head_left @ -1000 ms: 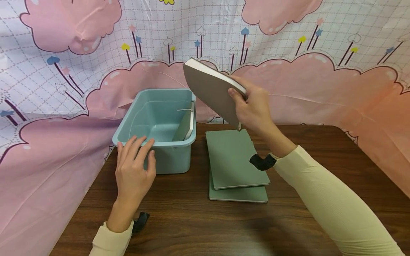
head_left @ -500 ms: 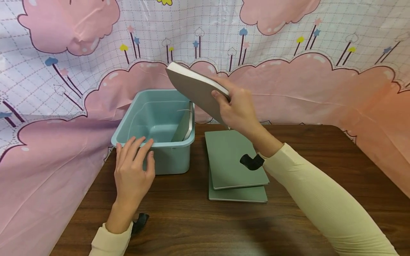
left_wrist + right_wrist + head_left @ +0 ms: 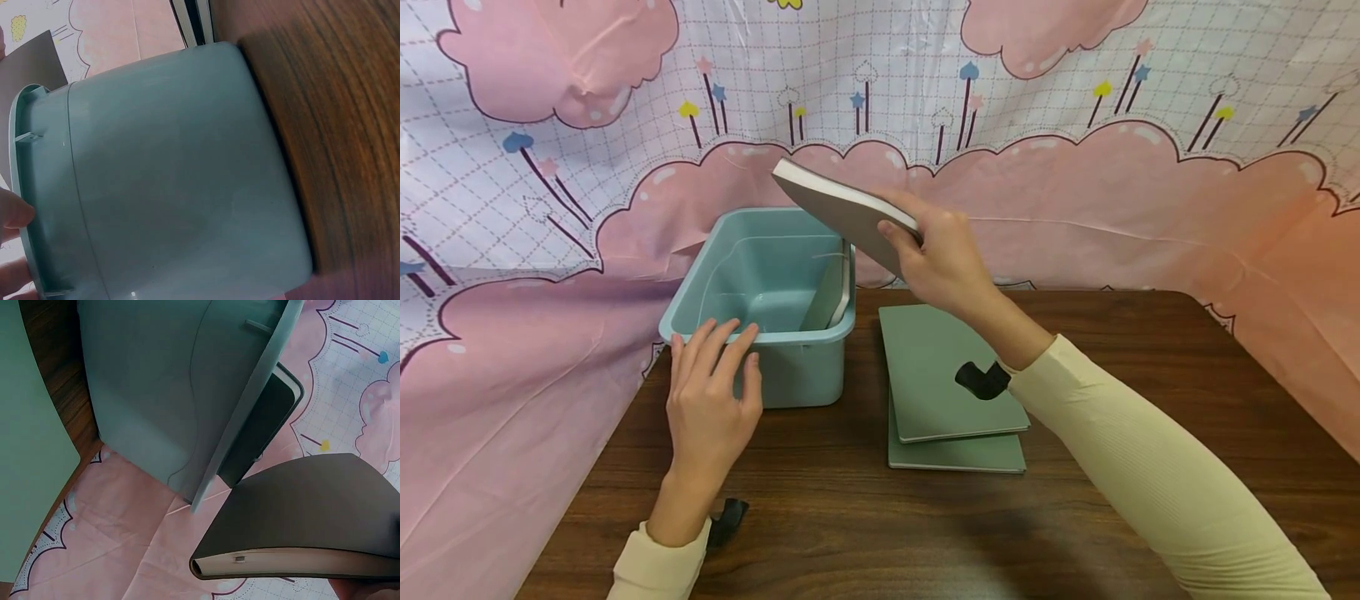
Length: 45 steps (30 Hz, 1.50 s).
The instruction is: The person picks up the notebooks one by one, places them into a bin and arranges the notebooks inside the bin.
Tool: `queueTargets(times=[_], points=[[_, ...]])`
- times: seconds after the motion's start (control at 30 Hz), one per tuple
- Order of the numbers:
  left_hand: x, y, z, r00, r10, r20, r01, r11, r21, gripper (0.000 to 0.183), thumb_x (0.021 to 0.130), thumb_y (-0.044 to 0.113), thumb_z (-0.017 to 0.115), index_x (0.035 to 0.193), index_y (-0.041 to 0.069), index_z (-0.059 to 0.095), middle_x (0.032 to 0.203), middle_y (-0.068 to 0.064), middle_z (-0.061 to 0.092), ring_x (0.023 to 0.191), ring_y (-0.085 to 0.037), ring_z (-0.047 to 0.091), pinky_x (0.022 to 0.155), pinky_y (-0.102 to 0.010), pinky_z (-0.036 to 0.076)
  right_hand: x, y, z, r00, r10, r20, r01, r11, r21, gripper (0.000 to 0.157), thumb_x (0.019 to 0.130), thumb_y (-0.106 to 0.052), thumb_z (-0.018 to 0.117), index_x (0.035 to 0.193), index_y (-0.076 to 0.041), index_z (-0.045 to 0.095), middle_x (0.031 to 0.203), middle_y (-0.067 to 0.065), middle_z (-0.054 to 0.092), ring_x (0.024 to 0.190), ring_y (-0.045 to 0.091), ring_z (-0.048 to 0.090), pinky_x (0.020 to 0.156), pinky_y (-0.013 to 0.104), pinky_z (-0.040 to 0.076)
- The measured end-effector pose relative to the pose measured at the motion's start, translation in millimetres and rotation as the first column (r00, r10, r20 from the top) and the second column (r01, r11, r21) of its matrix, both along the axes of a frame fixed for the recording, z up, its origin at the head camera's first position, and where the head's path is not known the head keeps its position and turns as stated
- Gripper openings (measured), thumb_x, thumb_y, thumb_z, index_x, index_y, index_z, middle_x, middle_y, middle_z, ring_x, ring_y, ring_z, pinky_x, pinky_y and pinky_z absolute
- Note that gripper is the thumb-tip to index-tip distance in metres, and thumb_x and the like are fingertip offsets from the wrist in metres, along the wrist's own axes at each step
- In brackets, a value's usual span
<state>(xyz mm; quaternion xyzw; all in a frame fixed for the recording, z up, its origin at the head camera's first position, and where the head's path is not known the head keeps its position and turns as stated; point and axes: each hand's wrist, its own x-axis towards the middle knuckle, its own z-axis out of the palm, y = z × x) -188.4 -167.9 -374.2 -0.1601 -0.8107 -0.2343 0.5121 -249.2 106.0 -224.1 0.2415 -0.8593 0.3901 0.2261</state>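
My right hand (image 3: 943, 254) grips a grey-brown covered notebook (image 3: 842, 208) by its near end, thumb on the cover. The notebook is tilted in the air, its far end above the back right of a light blue plastic bin (image 3: 805, 367). Inside the bin, a green notebook (image 3: 827, 292) leans against the right wall. My left hand (image 3: 711, 408) rests its spread fingertips on the bin's front rim; the left wrist view shows fingers (image 3: 12, 209) at that rim. In the right wrist view, the held notebook (image 3: 306, 512) is apart from the bin.
Two green notebooks (image 3: 951, 375) lie stacked, slightly askew, on the dark wooden table (image 3: 1112, 375), right of the bin. A patterned pink and white cloth (image 3: 1097, 192) hangs behind the table and along its left side.
My right hand has carried the notebook leftward, from above the stack toward the bin, and its far end has dipped a little. The left hand stays at the rim.
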Motion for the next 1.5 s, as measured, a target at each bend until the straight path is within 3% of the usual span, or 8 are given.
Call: queueTargets(times=[0.47,0.87,1.03,1.2,1.33,1.43,1.5], points=[[-0.5,1.0,0.1,1.0,-0.003,0.002,0.003,1.0,0.004,0.031,0.098,0.008,0.068,0.127,0.007,0.077,0.131,-0.018,0.074,0.135,-0.043,0.062,0.119,-0.076,0.033,0.8,2.5,-2.8,0.996,0.083,-0.025,-0.08,0.994,0.076,0.037,0.106,-0.013,0.064,0.142,-0.02,0.069,0.131,0.011,0.076,0.11,0.026,0.077,0.095,0.046,0.062],[0.0,1.6,0.7,1.0,-0.003,0.007,0.003,1.0,0.0,0.031,0.099,0.009,0.067,0.128,0.007,0.077,0.131,-0.018,0.074,0.135,-0.042,0.061,0.12,-0.075,0.032,-4.6,6.3,-6.9,0.988,0.149,-0.048,-0.139,0.976,0.17,0.035,0.103,-0.01,0.068,0.136,-0.018,0.073,0.125,0.006,0.078,0.085,0.021,0.063,0.072,0.033,0.046],[0.4,1.4,0.7,1.0,-0.003,0.007,0.003,1.0,0.003,0.031,0.099,0.01,0.067,0.128,0.007,0.077,0.131,-0.018,0.074,0.136,-0.042,0.061,0.12,-0.075,0.032,-4.9,7.2,-6.0,0.985,0.17,-0.042,-0.153,0.953,0.263,0.039,0.102,-0.012,0.07,0.139,-0.024,0.073,0.131,0.001,0.076,0.083,0.019,0.061,0.07,0.033,0.046],[1.3,1.5,1.0,1.0,-0.001,0.011,0.001,1.0,0.005,0.031,0.098,0.009,0.067,0.127,0.007,0.077,0.131,-0.018,0.074,0.136,-0.042,0.061,0.119,-0.076,0.032,-2.7,7.8,-3.8,0.986,0.168,0.016,-0.162,0.917,0.363,0.039,0.102,-0.014,0.069,0.138,-0.031,0.073,0.137,-0.005,0.074,0.089,0.019,0.061,0.074,0.035,0.045],[1.4,1.9,1.3,1.0,-0.002,0.013,0.001,1.0,0.006,0.031,0.098,0.009,0.067,0.127,0.007,0.077,0.131,-0.018,0.074,0.136,-0.042,0.061,0.119,-0.076,0.032,-1.3,9.4,-3.2,0.986,0.159,0.044,-0.162,0.895,0.416,0.035,0.103,-0.018,0.069,0.135,-0.033,0.074,0.132,-0.007,0.075,0.083,0.018,0.058,0.07,0.034,0.043],[1.5,1.8,1.1,1.0,-0.001,0.011,0.001,1.0,0.007,0.031,0.098,0.009,0.068,0.127,0.007,0.077,0.131,-0.018,0.074,0.135,-0.042,0.061,0.119,-0.075,0.033,-2.3,10.2,-2.9,0.984,0.174,0.04,-0.174,0.882,0.438,0.034,0.103,-0.017,0.069,0.133,-0.032,0.075,0.128,-0.006,0.076,0.086,0.019,0.061,0.073,0.035,0.046],[1.5,1.7,0.8,1.0,-0.001,0.01,0.001,1.0,0.006,0.031,0.098,0.009,0.068,0.127,0.007,0.077,0.131,-0.018,0.074,0.135,-0.042,0.061,0.119,-0.075,0.033,-3.3,10.7,-2.7,0.981,0.189,0.035,-0.184,0.871,0.455,0.034,0.102,-0.016,0.069,0.132,-0.03,0.076,0.128,-0.005,0.077,0.096,0.018,0.067,0.081,0.038,0.051]])
